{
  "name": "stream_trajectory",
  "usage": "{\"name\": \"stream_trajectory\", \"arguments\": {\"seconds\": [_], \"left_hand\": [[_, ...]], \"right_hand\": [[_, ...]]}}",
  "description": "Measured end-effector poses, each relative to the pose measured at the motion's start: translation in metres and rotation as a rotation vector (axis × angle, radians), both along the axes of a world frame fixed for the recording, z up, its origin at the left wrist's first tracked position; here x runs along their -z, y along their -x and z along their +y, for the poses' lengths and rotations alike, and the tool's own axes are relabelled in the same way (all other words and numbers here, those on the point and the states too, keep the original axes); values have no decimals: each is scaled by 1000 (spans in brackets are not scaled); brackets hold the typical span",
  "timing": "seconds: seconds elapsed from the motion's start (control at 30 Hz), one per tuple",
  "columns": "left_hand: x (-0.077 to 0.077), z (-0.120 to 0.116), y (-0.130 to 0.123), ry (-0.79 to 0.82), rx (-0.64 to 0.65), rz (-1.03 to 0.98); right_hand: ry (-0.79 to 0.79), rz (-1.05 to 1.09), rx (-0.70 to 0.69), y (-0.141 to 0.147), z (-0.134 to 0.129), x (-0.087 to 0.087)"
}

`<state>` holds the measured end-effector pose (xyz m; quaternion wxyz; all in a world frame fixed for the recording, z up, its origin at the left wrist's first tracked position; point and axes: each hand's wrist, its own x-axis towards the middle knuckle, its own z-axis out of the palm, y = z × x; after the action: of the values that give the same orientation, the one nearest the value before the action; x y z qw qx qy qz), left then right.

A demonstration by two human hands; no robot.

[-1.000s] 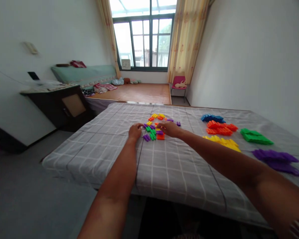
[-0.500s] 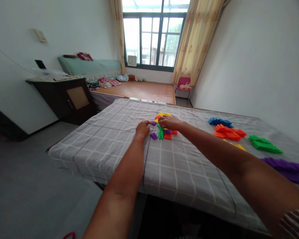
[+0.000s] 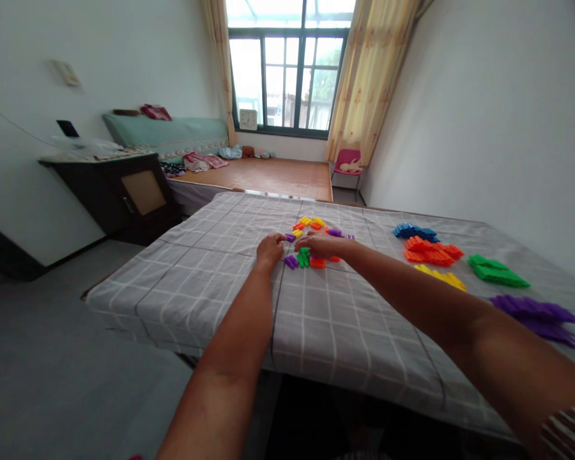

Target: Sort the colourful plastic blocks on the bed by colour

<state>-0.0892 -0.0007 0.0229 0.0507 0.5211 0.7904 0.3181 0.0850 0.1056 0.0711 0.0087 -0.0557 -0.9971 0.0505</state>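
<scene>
Small coloured pieces form a rough ring on the checked cloth. My left hand point(image 3: 270, 249) is at its left side, fingers drawn together at a purple piece point(image 3: 290, 237). Over the ring's middle, my right hand point(image 3: 319, 244) has its fingertips bent down by the green pieces point(image 3: 303, 257); whether they grip one is hidden. Yellow pieces point(image 3: 305, 221) lie at the far side, another purple piece point(image 3: 291, 262) at the near left, and an orange piece point(image 3: 317, 262) at the near right.
On the right of the cloth point(image 3: 211, 268) lie piles of blue point(image 3: 414, 232), orange point(image 3: 431, 251), yellow point(image 3: 441, 277), green point(image 3: 497, 271) and purple point(image 3: 536, 316) pieces. Beyond are a low bed point(image 3: 278, 176), a dark cabinet point(image 3: 144, 191) and a pink chair point(image 3: 347, 160).
My right hand has moved nearer and slightly left, from the far part of the ring to the green pieces, uncovering yellow, orange and purple pieces. The whole view has shifted slightly.
</scene>
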Motion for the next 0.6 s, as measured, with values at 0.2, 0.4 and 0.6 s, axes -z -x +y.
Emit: {"name": "stream_trajectory", "arguments": {"seconds": [0.2, 0.4, 0.6], "left_hand": [[0, 0, 1, 7, 11, 16], [0, 1, 0, 4, 12, 5], [0, 0, -1, -11, 20, 8]], "right_hand": [[-96, -198, 88, -6, 10, -1], [106, -168, 158, -31, 9, -4], [279, -115, 259, -47, 1, -6]]}}
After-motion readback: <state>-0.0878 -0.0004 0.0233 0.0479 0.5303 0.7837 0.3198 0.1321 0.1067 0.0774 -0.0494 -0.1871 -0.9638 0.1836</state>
